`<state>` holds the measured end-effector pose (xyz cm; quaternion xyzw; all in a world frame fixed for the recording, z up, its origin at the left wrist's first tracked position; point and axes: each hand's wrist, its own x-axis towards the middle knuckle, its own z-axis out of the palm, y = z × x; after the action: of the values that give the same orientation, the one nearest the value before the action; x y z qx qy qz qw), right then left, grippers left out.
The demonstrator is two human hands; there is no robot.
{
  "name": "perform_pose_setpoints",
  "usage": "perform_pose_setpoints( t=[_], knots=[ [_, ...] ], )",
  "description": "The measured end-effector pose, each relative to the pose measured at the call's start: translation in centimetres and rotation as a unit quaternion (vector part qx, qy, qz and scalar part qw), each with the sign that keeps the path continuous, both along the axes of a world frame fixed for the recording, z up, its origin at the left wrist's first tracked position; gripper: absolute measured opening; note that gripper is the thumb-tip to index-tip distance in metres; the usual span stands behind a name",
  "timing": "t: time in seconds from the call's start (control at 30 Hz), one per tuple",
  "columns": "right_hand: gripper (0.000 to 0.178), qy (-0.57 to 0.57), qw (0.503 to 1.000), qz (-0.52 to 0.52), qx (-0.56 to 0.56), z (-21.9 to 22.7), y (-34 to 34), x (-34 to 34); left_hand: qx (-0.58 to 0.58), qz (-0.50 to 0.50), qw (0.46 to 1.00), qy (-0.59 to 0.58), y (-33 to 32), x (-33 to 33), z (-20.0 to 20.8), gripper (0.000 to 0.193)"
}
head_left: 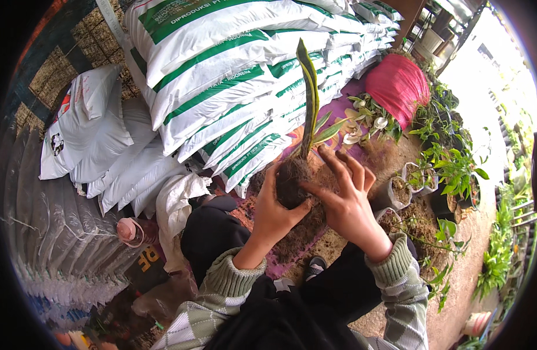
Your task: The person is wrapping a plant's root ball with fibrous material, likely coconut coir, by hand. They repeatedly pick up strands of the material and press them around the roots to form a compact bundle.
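Observation:
A snake plant (pixel 307 99) with long yellow-edged leaves stands upright between my hands, its dark root ball (pixel 291 182) in front of me. My left hand (pixel 272 211) is closed round the left side and underside of the root ball. On the other side, my right hand (pixel 351 201) curves toward the plant, thumb against the soil and fingers bent near the leaf base. Below, loose dark soil (pixel 297 239) lies on a purple patterned mat (pixel 356 93). How far the right fingertips press in is hard to see.
Stacked white-and-green sacks (pixel 222 87) rise ahead, with more white bags (pixel 99 128) at left. A red sack (pixel 398 87) sits beyond the mat near cut leaves (pixel 370 119). Potted plants (pixel 449 175) line the right. A pink container (pixel 128 230) stands by my left leg.

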<state>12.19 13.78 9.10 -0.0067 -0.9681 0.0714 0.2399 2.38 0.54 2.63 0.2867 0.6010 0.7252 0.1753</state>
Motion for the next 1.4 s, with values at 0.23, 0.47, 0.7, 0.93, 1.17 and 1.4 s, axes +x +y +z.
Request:
perform_pose_setpoints(
  t=[0.23,0.47,0.7,0.93,1.17,1.4],
  knots=[
    [0.047,0.006,1.0,-0.009,-0.001,-0.2,0.5,0.1,-0.051,0.044,0.996,0.067,0.2,-0.2,-0.3,0.079],
    [0.047,0.024,0.998,-0.035,0.036,-0.1,0.1,0.3,-0.152,0.093,0.968,0.178,0.0,0.1,0.0,0.082],
    [0.046,-0.001,0.999,-0.047,0.003,-0.6,0.0,-0.1,-0.181,0.094,0.957,0.208,0.0,0.2,0.1,0.08],
    [0.045,0.014,0.999,-0.038,-0.008,-0.8,-0.2,0.1,-0.219,0.105,0.939,0.244,0.0,0.8,0.4,0.078],
    [0.042,0.007,1.0,-0.023,0.01,-1.2,-0.1,0.2,-0.248,0.115,0.918,0.287,0.1,0.6,0.5,0.079],
    [0.047,0.094,0.993,-0.064,-0.025,0.3,0.3,0.5,-0.196,0.125,0.93,0.285,0.2,0.7,0.4,0.076]
  ],
)
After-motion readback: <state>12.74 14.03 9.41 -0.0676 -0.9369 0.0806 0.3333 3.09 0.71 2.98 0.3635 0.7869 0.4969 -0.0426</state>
